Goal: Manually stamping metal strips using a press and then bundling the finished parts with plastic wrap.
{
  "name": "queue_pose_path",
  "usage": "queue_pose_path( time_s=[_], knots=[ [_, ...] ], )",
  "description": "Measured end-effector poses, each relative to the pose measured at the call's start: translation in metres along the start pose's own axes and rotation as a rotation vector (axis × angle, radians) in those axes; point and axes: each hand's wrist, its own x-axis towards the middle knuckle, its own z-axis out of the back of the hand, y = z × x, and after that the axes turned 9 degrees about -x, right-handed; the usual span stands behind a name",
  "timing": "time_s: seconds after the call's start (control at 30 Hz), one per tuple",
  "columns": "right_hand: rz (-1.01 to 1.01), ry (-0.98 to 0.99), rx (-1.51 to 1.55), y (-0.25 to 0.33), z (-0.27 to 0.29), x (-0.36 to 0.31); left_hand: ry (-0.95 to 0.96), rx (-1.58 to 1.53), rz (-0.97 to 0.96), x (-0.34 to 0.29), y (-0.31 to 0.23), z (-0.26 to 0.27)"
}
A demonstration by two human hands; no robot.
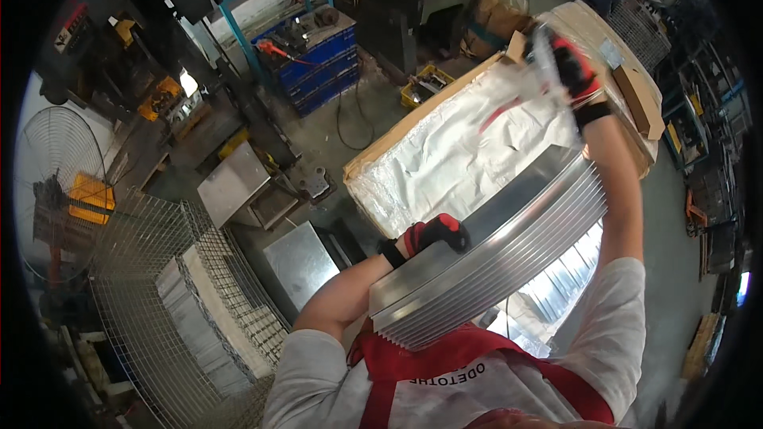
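Note:
A thick bundle of thin silvery metal strips (493, 250), their edges fanned out in steps, is tilted against my body in front of the red apron. My left hand (435, 237), in a black and red glove, is closed over its far side. My right hand (571, 70), gloved the same way, reaches out to the far right and grips a crumpled piece of clear plastic film (545, 59), blurred by motion. Below it lies a long open cardboard box (366, 163) lined with shiny wrinkled silvery wrapping (469, 135).
A wire mesh cage (143, 270) with stacked metal pieces stands at the left, near a large fan (60, 167). Metal-topped stands (300, 266) are beside the box. A blue drawer cabinet (318, 59) stands behind. More metal sheets (556, 286) show below the bundle.

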Motion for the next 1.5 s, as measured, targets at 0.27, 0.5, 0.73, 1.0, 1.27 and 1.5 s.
queue_pose_path(
  time_s=[0.27,0.5,0.73,1.0,1.27,1.5],
  knots=[
    [-0.376,-0.361,0.633,-0.057,0.020,-0.066,-0.218,0.091,0.187,-0.018,-0.004,0.064],
    [-1.103,0.197,0.139,-0.097,-0.185,-0.176,-0.513,-0.363,0.153,-0.022,-0.008,0.135],
    [-0.851,0.271,-0.458,-0.083,-0.252,-0.230,-0.674,-0.401,0.045,0.001,-0.014,0.245],
    [-1.073,0.181,0.218,-0.010,-0.297,-0.226,-0.797,-0.357,-0.072,0.012,-0.004,0.284],
    [-0.825,-0.081,0.256,0.030,-0.371,-0.195,-0.785,-0.260,-0.041,0.012,-0.005,0.279],
    [-1.035,-0.076,0.543,0.038,-0.419,-0.126,-0.829,-0.180,-0.077,0.017,-0.003,0.270]
  ],
)
